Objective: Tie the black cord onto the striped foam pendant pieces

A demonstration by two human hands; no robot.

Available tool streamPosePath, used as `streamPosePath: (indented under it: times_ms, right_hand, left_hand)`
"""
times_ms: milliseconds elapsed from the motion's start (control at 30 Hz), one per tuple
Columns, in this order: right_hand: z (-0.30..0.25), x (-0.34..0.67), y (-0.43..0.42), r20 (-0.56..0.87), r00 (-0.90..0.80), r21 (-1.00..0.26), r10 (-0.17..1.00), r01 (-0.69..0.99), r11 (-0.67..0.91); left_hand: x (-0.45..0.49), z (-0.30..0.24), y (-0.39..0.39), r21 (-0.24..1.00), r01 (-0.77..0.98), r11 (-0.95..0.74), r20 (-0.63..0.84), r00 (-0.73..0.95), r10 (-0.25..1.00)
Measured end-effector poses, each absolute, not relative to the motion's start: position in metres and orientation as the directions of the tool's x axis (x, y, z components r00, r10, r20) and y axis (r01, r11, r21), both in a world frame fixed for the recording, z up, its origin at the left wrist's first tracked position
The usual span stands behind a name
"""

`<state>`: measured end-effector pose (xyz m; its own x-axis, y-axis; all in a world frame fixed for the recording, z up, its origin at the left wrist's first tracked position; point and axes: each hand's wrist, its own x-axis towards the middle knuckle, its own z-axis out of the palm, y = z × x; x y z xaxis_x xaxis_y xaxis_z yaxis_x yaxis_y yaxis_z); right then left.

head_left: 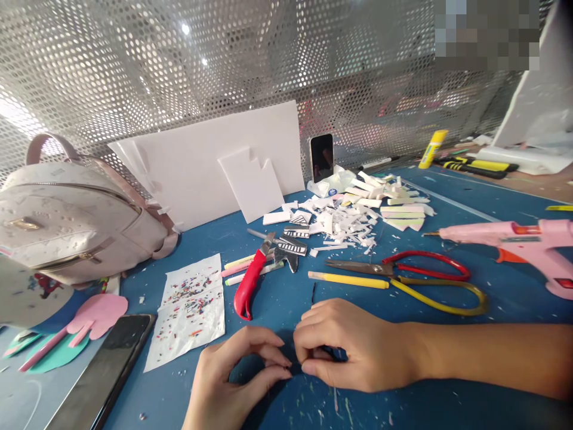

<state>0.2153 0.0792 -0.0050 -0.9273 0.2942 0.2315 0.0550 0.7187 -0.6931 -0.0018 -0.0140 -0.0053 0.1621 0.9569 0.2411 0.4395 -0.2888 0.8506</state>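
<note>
At the near edge of the blue table, my left hand (242, 370) is closed in a pinch, thumb and fingertips almost together. My right hand (349, 346) faces it with fingers curled and thumb pressed in, its tips just apart from the left ones. Whatever lies between the fingers is too small or hidden to make out. A thin dark strip (314, 292) shows just beyond the right knuckles. Beyond my hands lie a red utility knife (253, 280) with its blade out, a yellow marker (349, 280) and scissors (385, 267) with red and yellow handles.
White scraps (344, 218) are heaped at the back, beside a propped phone (322, 157) and white boards (201, 161). Left are a bead-strewn paper sheet (190, 304), a dark phone (105, 370) and a backpack (80, 209). A pink glue gun (519, 239) lies right.
</note>
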Motion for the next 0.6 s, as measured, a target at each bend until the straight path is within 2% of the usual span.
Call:
streamPosePath:
  times_ms: [367,600]
  right_hand:
    - [-0.0096,0.2141,0.0769,0.287,-0.929,-0.558,0.233,0.036,0.829]
    - [-0.0095,0.2141,0.0757,0.311,-0.915,-0.561,0.258,0.042,0.827]
  left_hand:
    - [-0.0021,-0.0044,-0.0156,0.829,0.48,-0.286,0.231,0.173,0.958]
    - [-0.0004,-0.0052,-0.0172,0.851,0.462,-0.25,0.199,0.158,0.967]
